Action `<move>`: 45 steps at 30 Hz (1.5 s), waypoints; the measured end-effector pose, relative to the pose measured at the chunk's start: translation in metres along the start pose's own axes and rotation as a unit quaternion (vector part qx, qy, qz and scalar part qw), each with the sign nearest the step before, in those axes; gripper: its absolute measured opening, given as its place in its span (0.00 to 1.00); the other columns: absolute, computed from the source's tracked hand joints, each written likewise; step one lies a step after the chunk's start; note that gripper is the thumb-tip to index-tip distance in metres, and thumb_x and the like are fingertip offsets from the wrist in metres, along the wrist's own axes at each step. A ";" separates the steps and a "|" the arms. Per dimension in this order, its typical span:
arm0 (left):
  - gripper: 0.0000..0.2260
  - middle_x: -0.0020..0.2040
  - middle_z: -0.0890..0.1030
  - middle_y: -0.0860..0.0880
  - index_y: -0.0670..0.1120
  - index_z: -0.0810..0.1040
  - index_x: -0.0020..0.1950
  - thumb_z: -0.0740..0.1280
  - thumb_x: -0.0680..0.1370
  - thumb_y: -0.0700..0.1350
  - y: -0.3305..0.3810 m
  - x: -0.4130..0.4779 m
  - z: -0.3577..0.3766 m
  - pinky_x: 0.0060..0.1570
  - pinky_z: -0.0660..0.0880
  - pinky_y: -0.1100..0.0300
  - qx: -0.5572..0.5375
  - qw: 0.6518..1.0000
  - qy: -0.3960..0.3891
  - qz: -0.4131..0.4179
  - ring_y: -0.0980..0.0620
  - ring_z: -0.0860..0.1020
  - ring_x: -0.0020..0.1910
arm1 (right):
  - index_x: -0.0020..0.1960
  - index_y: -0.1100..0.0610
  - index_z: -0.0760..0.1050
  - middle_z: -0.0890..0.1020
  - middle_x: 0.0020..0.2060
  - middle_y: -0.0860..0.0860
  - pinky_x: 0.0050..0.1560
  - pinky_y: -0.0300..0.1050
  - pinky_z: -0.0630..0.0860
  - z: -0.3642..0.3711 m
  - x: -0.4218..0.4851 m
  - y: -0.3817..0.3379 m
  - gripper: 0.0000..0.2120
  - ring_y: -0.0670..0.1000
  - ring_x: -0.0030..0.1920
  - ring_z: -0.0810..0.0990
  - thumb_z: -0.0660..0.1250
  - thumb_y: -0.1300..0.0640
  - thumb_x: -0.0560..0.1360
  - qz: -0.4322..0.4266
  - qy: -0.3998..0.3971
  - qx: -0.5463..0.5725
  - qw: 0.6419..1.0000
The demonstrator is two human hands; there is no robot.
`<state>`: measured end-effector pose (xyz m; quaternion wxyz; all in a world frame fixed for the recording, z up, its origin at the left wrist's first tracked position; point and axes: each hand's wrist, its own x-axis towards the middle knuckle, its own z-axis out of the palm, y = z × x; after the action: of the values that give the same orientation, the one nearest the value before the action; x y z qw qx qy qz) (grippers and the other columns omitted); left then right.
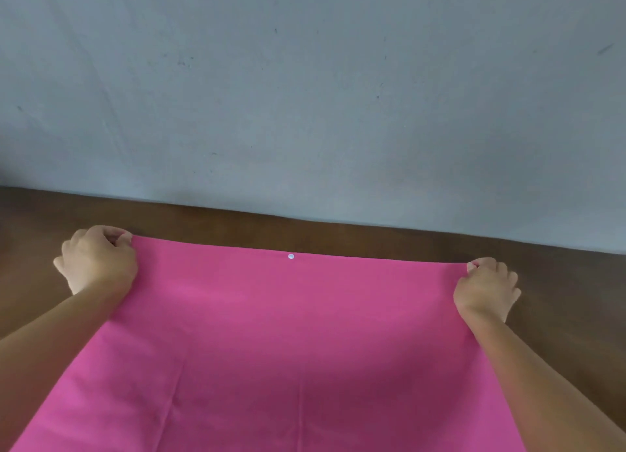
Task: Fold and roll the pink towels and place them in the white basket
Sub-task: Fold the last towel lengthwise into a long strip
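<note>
A large pink towel (pixel 288 343) lies spread flat on a dark brown table (pixel 372 240), its far edge running nearly parallel to the table's back edge. A small white snap button (pixel 291 256) sits at the middle of that far edge. My left hand (pixel 98 260) pinches the towel's far left corner. My right hand (pixel 486 285) pinches the far right corner. The towel's near part runs out of the bottom of the view. No white basket is in view.
A grey wall (pixel 305 95) with small dark marks rises right behind the table's back edge. Strips of bare brown table (pixel 30 234) show to the left, right and behind the towel.
</note>
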<state>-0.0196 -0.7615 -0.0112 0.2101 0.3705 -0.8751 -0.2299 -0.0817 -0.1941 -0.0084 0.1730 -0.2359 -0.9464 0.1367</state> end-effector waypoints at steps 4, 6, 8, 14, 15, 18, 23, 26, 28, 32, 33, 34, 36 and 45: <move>0.06 0.53 0.82 0.40 0.48 0.84 0.48 0.67 0.78 0.44 0.020 0.022 0.019 0.60 0.66 0.42 -0.001 1.000 0.004 0.006 0.35 0.74 0.58 | 0.58 0.61 0.76 0.76 0.58 0.61 0.62 0.59 0.64 0.012 0.029 -0.014 0.10 0.63 0.61 0.70 0.62 0.65 0.78 0.005 -0.001 0.012 1.000; 0.06 0.54 0.81 0.39 0.47 0.84 0.49 0.67 0.78 0.44 0.030 0.031 0.027 0.61 0.66 0.42 0.000 1.000 0.003 0.003 0.34 0.74 0.58 | 0.58 0.61 0.76 0.76 0.58 0.61 0.62 0.59 0.64 0.019 0.041 -0.018 0.11 0.63 0.62 0.69 0.62 0.66 0.76 0.012 -0.007 0.015 1.000; 0.07 0.55 0.81 0.37 0.45 0.85 0.51 0.67 0.78 0.44 0.037 0.039 0.034 0.61 0.66 0.42 0.005 1.000 0.005 0.003 0.33 0.75 0.59 | 0.57 0.62 0.75 0.76 0.58 0.63 0.62 0.59 0.65 0.025 0.052 -0.022 0.11 0.64 0.61 0.69 0.63 0.65 0.76 0.015 -0.008 0.011 1.000; 0.09 0.55 0.82 0.35 0.44 0.85 0.54 0.67 0.78 0.43 0.053 0.054 0.045 0.61 0.68 0.42 0.012 1.000 -0.003 0.000 0.32 0.75 0.59 | 0.60 0.67 0.74 0.75 0.59 0.66 0.62 0.61 0.65 0.035 0.074 -0.035 0.12 0.66 0.63 0.69 0.62 0.60 0.80 0.022 -0.002 0.007 1.000; 0.09 0.54 0.82 0.35 0.44 0.85 0.54 0.67 0.78 0.43 0.055 0.055 0.046 0.60 0.68 0.42 0.016 1.000 -0.002 0.001 0.31 0.75 0.58 | 0.60 0.67 0.74 0.75 0.60 0.66 0.62 0.61 0.66 0.037 0.076 -0.036 0.13 0.66 0.63 0.69 0.62 0.60 0.81 0.022 -0.002 0.004 1.000; 0.09 0.54 0.82 0.35 0.44 0.84 0.54 0.67 0.79 0.43 0.055 0.056 0.045 0.60 0.68 0.41 0.019 1.000 -0.006 -0.002 0.31 0.75 0.58 | 0.60 0.67 0.74 0.75 0.59 0.66 0.62 0.62 0.66 0.039 0.078 -0.036 0.13 0.66 0.62 0.69 0.62 0.59 0.81 0.030 -0.002 0.002 1.000; 0.10 0.59 0.78 0.34 0.43 0.82 0.57 0.69 0.79 0.45 0.059 0.052 0.038 0.63 0.68 0.40 0.002 1.000 -0.018 -0.017 0.32 0.74 0.61 | 0.63 0.68 0.71 0.73 0.62 0.68 0.65 0.63 0.65 0.032 0.078 -0.036 0.15 0.68 0.65 0.68 0.63 0.59 0.81 0.059 -0.014 0.034 0.998; 0.15 0.64 0.73 0.33 0.41 0.76 0.62 0.70 0.78 0.46 0.061 0.045 0.027 0.65 0.68 0.38 -0.023 0.999 -0.003 -0.026 0.31 0.72 0.63 | 0.63 0.66 0.72 0.74 0.62 0.67 0.64 0.63 0.67 0.026 0.071 -0.032 0.15 0.69 0.63 0.70 0.63 0.57 0.81 0.018 -0.027 0.044 0.998; 0.17 0.64 0.72 0.34 0.41 0.74 0.64 0.70 0.78 0.45 0.063 0.035 0.017 0.65 0.66 0.38 0.000 1.000 0.001 0.009 0.31 0.71 0.64 | 0.65 0.66 0.70 0.74 0.63 0.67 0.63 0.63 0.68 0.020 0.059 -0.031 0.18 0.69 0.63 0.70 0.61 0.54 0.82 -0.032 -0.053 0.023 0.998; 0.17 0.63 0.73 0.36 0.42 0.74 0.65 0.69 0.78 0.45 0.075 -0.003 0.001 0.65 0.64 0.37 0.004 0.996 -0.029 0.084 0.34 0.69 0.65 | 0.74 0.62 0.66 0.66 0.75 0.60 0.72 0.62 0.61 0.002 0.028 -0.025 0.27 0.62 0.76 0.58 0.58 0.45 0.83 -0.121 -0.118 -0.055 0.984; 0.17 0.63 0.73 0.37 0.43 0.74 0.65 0.70 0.78 0.45 0.079 -0.018 -0.001 0.65 0.63 0.37 -0.002 0.995 -0.046 0.092 0.34 0.69 0.65 | 0.75 0.61 0.66 0.64 0.77 0.58 0.73 0.61 0.59 -0.002 0.021 -0.024 0.28 0.60 0.78 0.56 0.56 0.44 0.83 -0.137 -0.135 -0.078 0.978; 0.17 0.63 0.73 0.37 0.43 0.74 0.64 0.71 0.78 0.45 0.084 -0.035 -0.002 0.65 0.63 0.37 -0.011 0.993 -0.065 0.100 0.35 0.69 0.65 | 0.76 0.60 0.65 0.64 0.77 0.56 0.74 0.61 0.58 -0.005 0.014 -0.021 0.29 0.59 0.79 0.54 0.54 0.42 0.83 -0.146 -0.150 -0.095 0.973; 0.15 0.62 0.73 0.39 0.43 0.76 0.62 0.71 0.78 0.45 0.096 -0.071 -0.004 0.64 0.64 0.37 -0.032 0.985 -0.102 0.138 0.36 0.71 0.64 | 0.78 0.60 0.62 0.63 0.78 0.55 0.75 0.61 0.58 -0.011 0.004 -0.016 0.31 0.57 0.80 0.54 0.50 0.40 0.84 -0.154 -0.171 -0.108 0.967; 0.29 0.79 0.64 0.51 0.51 0.67 0.78 0.52 0.81 0.64 0.134 -0.219 0.007 0.73 0.62 0.50 0.041 0.827 -0.270 0.491 0.49 0.62 0.78 | 0.82 0.56 0.52 0.55 0.81 0.51 0.77 0.58 0.54 -0.041 -0.033 0.019 0.34 0.54 0.81 0.49 0.43 0.37 0.83 -0.171 -0.220 -0.122 0.953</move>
<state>0.0424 -0.5132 0.0143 0.0355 -0.1766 -0.9721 -0.1506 -0.0309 -0.1867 0.0136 -0.0487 -0.0541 -0.9966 0.0373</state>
